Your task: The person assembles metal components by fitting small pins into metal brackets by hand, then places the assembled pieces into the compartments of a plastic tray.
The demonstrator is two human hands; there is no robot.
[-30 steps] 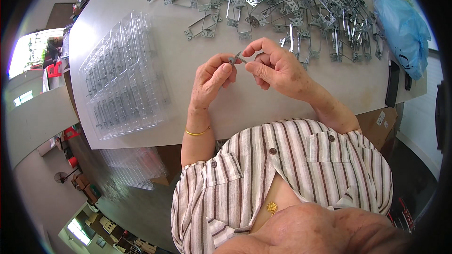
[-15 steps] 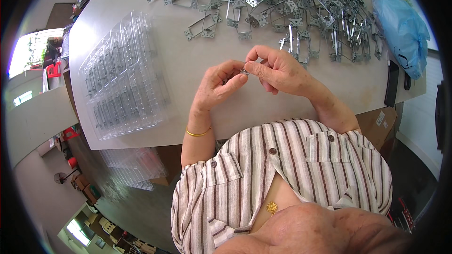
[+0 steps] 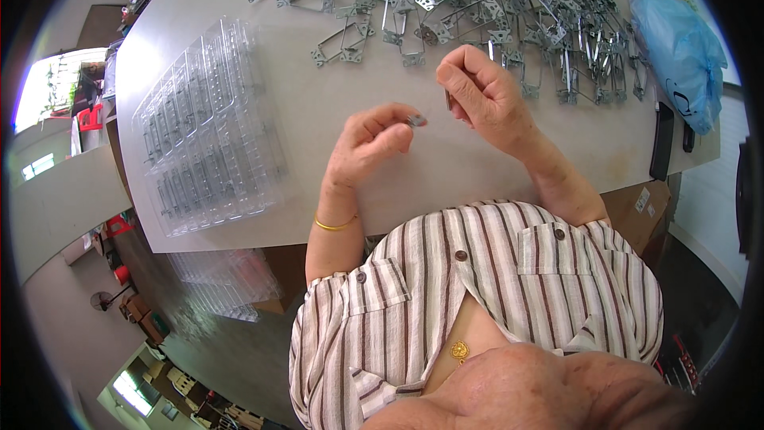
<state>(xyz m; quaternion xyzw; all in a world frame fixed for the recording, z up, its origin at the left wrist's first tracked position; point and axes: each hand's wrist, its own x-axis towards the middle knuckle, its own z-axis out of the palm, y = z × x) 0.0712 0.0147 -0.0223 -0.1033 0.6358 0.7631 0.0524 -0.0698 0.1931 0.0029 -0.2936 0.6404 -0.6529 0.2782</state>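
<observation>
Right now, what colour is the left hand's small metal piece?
The small metal piece is silvery grey, clearest in head view.

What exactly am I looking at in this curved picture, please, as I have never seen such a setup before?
There is no machine here: someone is working bare-handed. A fisheye camera worn on the head looks down, which bends straight edges. The left hand holds a small metal piece at its fingertips; the right hand seems to pinch a thin piece, mostly hidden. On the table lie clear plastic trays at left, a heap of metal brackets beyond the hands, and a blue bag at right.
</observation>
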